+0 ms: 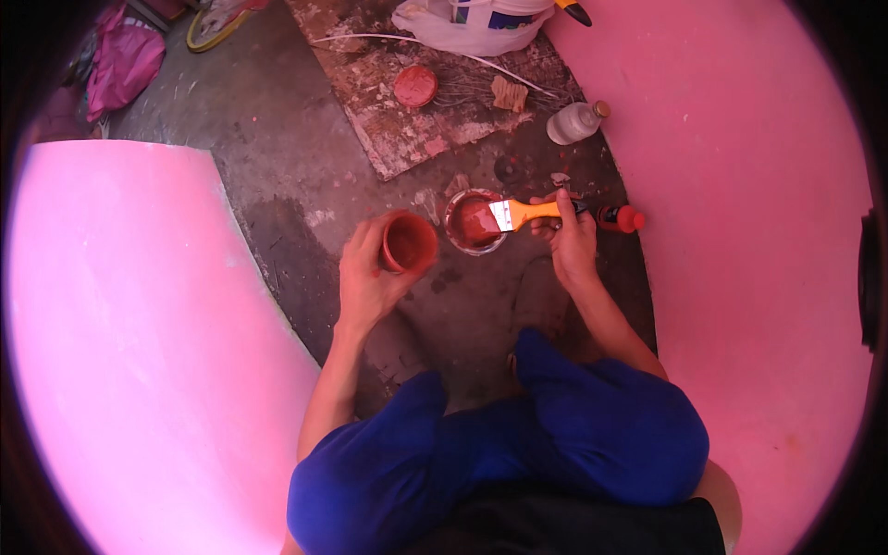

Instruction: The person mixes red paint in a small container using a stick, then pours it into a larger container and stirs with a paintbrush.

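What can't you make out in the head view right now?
All in the head view:
Paintbrush bristles: merge with the red paint in the can.
Left hand: some fingertips hidden behind the red cup.
White bucket: cut off by the upper edge.
Black object at right: lost in the fisheye's dark rim.

Stained floor (268, 111) between pink surfaces (157, 324)

Loose deep-blue shorts (504, 439) (the cloth softly creased), plain black garment (583, 529), bare forearms (614, 322)
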`<control>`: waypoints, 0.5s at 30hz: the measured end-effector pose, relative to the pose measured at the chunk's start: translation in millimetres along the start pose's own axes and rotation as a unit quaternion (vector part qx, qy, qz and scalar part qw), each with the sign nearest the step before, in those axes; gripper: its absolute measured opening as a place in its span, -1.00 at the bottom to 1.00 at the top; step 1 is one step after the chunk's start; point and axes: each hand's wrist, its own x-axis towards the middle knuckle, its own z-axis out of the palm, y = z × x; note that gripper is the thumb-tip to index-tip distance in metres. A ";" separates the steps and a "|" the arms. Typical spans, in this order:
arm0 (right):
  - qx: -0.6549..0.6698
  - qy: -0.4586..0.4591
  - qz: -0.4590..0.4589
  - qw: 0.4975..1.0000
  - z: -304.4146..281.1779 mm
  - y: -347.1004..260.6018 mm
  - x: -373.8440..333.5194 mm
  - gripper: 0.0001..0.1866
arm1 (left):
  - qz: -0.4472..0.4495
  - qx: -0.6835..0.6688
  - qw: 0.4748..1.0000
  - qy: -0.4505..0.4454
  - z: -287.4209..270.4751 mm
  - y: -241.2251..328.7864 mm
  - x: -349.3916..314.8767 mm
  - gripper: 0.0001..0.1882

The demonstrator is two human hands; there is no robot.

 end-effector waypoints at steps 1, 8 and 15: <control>0.004 0.000 0.001 1.000 -1.4 -2.2 0.1 -0.65 | -0.003 -0.014 1.000 0.001 1.4 1.8 1.4 -0.29; 0.037 0.000 0.024 0.999 -8.7 -16.8 -1.2 -0.68 | -0.014 -0.020 1.000 -0.013 12.6 4.7 9.1 -0.33; 0.058 0.001 0.015 0.998 -7.3 -24.6 -5.5 -0.66 | -0.002 0.044 0.998 -0.039 18.8 4.4 13.8 -0.30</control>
